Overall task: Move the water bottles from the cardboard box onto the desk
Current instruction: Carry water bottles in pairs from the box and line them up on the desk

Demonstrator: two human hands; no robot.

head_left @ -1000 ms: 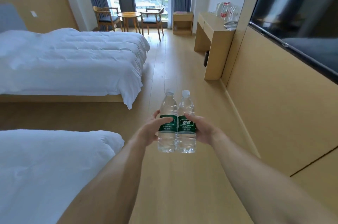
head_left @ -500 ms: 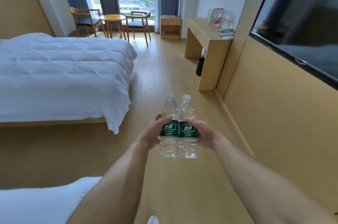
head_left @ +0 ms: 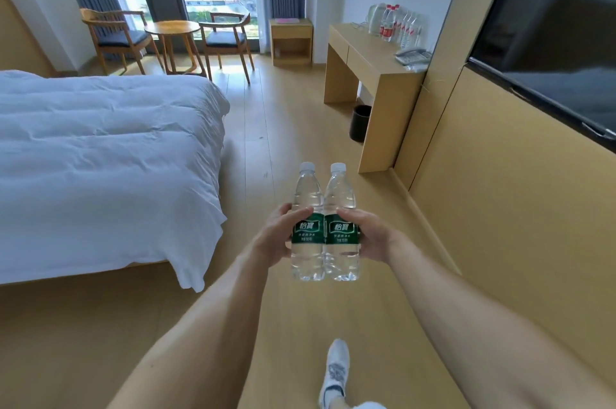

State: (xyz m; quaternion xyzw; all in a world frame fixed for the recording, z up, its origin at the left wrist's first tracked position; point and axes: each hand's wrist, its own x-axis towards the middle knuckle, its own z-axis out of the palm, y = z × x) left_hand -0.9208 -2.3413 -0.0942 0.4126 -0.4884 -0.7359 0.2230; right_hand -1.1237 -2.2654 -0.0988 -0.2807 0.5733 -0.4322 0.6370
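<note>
Two clear water bottles with green labels and white caps stand upright side by side in front of me. My left hand [head_left: 278,237] grips the left bottle [head_left: 306,195] and my right hand [head_left: 371,235] grips the right bottle [head_left: 340,195]. The bottles touch each other. Ahead on the right stands the wooden desk [head_left: 370,58] against the wall. On its far end are several red-labelled water bottles [head_left: 396,23], a kettle [head_left: 376,16] and a telephone [head_left: 412,56]. The cardboard box is out of view.
A bed [head_left: 106,155] with white bedding fills the left. A black bin [head_left: 360,123] stands under the desk. A wooden wall panel with a dark TV [head_left: 553,51] runs along the right. Two chairs, a round table [head_left: 171,29] and a small cabinet [head_left: 290,40] stand by the window. My white shoe [head_left: 335,370] is on the floor.
I have walked forward along the wooden floor with both bottles held the same way. The desk is nearer and larger. The near bed has dropped out of view and my shoe has come in.
</note>
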